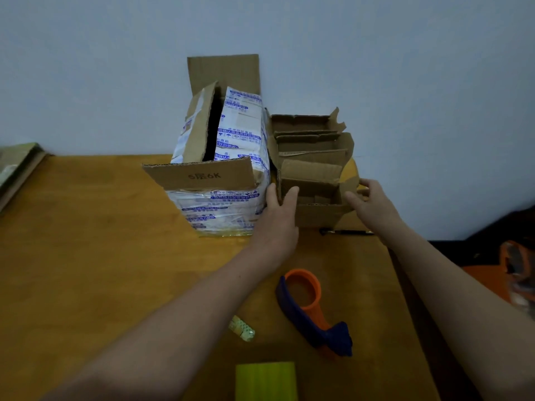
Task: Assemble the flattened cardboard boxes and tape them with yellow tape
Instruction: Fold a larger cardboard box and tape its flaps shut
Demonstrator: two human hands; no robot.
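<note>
Landmark: the large box [220, 157], wrapped in white tape with blue print, stands on the desk [86, 256] against the wall [405, 68]. Its top flaps are open; the near flap bears dark printed marks.

The small cardboard box [315, 180], the task item in hand, stands just right of the large box, touching or nearly touching its right side. Its top is open and its flaps are raised. More small open boxes [307, 131] stand in a row behind it, also right of the large box.

Left hand [278, 215]: located at the front right corner of the large box. Its fingers [292, 193] and thumb pinch the left wall of the small cardboard box.

Right hand [370, 204]: located further right of the large box. Its fingers [351, 198] are curled round the right flap of the small cardboard box.

A black pen [347, 232] lies in front and right of the large box, at the base of the small cardboard box.

An orange and blue tape dispenser [307, 302] lies well in front and right of the large box. A small patterned roll [241, 328] lies well in front. A yellow-green block [265, 382] lies furthest in front, cut by the frame edge; whether it is tape cannot be determined.
</note>
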